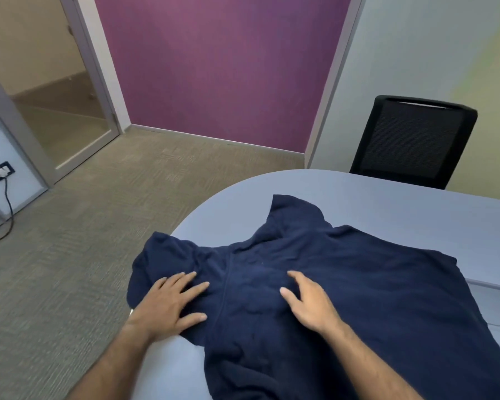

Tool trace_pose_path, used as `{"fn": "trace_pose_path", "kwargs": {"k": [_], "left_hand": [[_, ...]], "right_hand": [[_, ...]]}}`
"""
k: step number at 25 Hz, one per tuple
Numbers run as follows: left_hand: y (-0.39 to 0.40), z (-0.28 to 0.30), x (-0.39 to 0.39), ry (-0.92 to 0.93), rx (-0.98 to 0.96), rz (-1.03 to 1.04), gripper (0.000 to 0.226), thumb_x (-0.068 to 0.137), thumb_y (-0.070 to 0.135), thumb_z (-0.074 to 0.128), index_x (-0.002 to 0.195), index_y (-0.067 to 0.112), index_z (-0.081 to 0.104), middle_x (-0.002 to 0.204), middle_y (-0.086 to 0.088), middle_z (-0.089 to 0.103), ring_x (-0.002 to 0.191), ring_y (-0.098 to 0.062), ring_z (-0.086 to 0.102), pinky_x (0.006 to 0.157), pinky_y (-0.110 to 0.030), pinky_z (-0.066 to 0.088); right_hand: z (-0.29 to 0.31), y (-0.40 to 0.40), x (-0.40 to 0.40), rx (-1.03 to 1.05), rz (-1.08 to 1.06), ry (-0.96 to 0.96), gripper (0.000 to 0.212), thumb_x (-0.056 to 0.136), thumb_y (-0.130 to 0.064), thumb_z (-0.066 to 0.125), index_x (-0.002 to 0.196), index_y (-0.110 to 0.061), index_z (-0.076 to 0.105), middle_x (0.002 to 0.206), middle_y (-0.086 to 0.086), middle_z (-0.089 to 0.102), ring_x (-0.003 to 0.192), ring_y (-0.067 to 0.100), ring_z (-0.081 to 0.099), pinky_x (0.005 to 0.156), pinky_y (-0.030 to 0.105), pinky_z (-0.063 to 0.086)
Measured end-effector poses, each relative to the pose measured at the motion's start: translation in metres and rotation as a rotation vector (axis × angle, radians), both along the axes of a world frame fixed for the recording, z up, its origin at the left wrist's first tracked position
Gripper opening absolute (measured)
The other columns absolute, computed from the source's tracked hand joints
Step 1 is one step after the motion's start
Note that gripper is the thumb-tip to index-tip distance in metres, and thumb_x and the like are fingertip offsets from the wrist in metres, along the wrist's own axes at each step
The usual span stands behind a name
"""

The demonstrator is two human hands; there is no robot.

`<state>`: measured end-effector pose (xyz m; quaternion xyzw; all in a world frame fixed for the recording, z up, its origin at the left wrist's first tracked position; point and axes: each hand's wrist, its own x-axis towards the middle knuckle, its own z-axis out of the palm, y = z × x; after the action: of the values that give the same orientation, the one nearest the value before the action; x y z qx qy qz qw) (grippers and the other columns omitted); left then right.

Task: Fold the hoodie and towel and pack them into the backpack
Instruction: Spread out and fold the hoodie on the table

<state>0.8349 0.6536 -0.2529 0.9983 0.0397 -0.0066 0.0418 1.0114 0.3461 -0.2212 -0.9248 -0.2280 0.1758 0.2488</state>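
A dark navy hoodie (344, 284) lies spread out on a pale blue table (387, 197), one part hanging over the table's rounded left edge. My left hand (171, 301) rests flat on the hoodie's left part, fingers spread. My right hand (309, 304) lies palm down on the hoodie's middle, fingers apart, just right of a seam. Neither hand grips the cloth. No towel or backpack is in view.
A black mesh office chair (413, 140) stands behind the table at the far right. Left of the table is grey carpet floor (98, 226), a glass door (55, 96), and a wall socket (1, 170) with a cable trailing down.
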Motion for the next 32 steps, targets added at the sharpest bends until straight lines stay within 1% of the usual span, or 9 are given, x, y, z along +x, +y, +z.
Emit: {"fn": "trace_pose_path", "kwargs": {"k": [3,5,10,18,23,26,28,30,32], "left_hand": [[-0.006,0.002,0.007,0.283,-0.084,0.494,0.087,0.081,0.09,0.021,0.152,0.042,0.032,0.16,0.006,0.033,0.144,-0.027,0.033,0.113,-0.051,0.028],[-0.007,0.011,0.012,0.28,-0.032,0.645,0.083,0.081,0.088,0.022,0.142,0.037,0.046,0.147,0.006,0.048,0.135,-0.023,0.04,0.107,-0.048,0.032],[-0.033,0.007,0.053,-0.066,0.115,0.362,0.067,0.086,0.07,0.032,0.097,0.016,0.07,0.096,-0.004,0.069,0.092,-0.03,0.058,0.076,-0.048,0.041],[-0.131,0.009,0.214,-0.144,-0.055,-0.061,0.068,0.086,0.066,0.033,0.136,0.026,0.055,0.134,0.005,0.059,0.125,-0.022,0.053,0.1,-0.044,0.043],[-0.186,-0.023,0.282,-0.022,-0.038,-0.174,0.082,0.088,0.08,0.027,0.158,0.038,0.018,0.167,-0.003,0.015,0.154,-0.028,0.013,0.122,-0.056,0.006],[-0.201,-0.057,0.285,-0.036,-0.021,-0.15,0.077,0.09,0.082,0.022,0.155,0.041,0.027,0.164,-0.006,0.025,0.15,-0.031,0.027,0.116,-0.058,0.006],[-0.202,-0.07,0.281,-0.068,-0.034,-0.138,0.074,0.092,0.081,0.023,0.155,0.041,0.029,0.163,-0.005,0.028,0.149,-0.03,0.03,0.115,-0.059,0.008],[-0.202,-0.074,0.28,-0.095,-0.053,-0.132,0.073,0.093,0.08,0.023,0.155,0.042,0.027,0.165,-0.003,0.024,0.151,-0.028,0.024,0.116,-0.059,0.006],[-0.201,-0.072,0.28,-0.107,-0.071,-0.115,0.072,0.093,0.08,0.02,0.155,0.044,0.025,0.166,0.0,0.017,0.153,-0.025,0.017,0.118,-0.057,0.002]], "right_hand": [[-0.023,-0.053,0.001,-0.243,-0.038,-0.078,0.068,0.094,-0.062,0.043,0.151,-0.027,0.032,0.156,-0.007,0.035,0.145,0.018,0.026,0.113,0.047,0.032],[-0.034,-0.09,0.0,-0.36,-0.123,-0.073,0.068,0.094,-0.065,0.039,0.152,-0.03,0.03,0.161,-0.007,0.025,0.148,0.019,0.017,0.115,0.049,0.027],[-0.037,-0.148,0.008,-0.408,-0.2,-0.24,0.06,0.094,-0.061,0.042,0.142,-0.026,0.046,0.148,-0.007,0.046,0.135,0.017,0.041,0.104,0.036,0.04],[-0.017,-0.176,0.116,-0.243,-0.345,-0.32,0.042,0.095,-0.041,0.055,0.132,-0.02,0.055,0.13,-0.002,0.061,0.12,0.024,0.052,0.096,0.042,0.048],[-0.009,-0.14,0.199,-0.21,-0.2,-0.325,0.066,0.091,-0.05,0.058,0.146,-0.017,0.04,0.147,0.002,0.046,0.135,0.026,0.04,0.109,0.043,0.038],[-0.016,-0.113,0.232,-0.353,-0.038,-0.228,0.089,0.087,-0.052,0.059,0.156,-0.017,0.015,0.162,0.007,0.019,0.149,0.028,0.015,0.121,0.049,0.016],[-0.021,-0.102,0.245,-0.391,-0.018,-0.117,0.098,0.081,-0.047,0.066,0.156,-0.019,0.009,0.159,0.007,0.025,0.147,0.029,0.02,0.121,0.055,0.009],[-0.024,-0.099,0.252,-0.357,-0.066,-0.103,0.083,0.072,-0.046,0.072,0.143,-0.022,0.037,0.132,0.0,0.05,0.128,0.027,0.044,0.11,0.05,0.03],[-0.025,-0.1,0.25,-0.313,-0.083,-0.198,0.036,0.068,-0.043,0.072,0.097,-0.027,0.057,0.096,-0.008,0.054,0.1,0.022,0.052,0.085,0.038,0.039]]}}
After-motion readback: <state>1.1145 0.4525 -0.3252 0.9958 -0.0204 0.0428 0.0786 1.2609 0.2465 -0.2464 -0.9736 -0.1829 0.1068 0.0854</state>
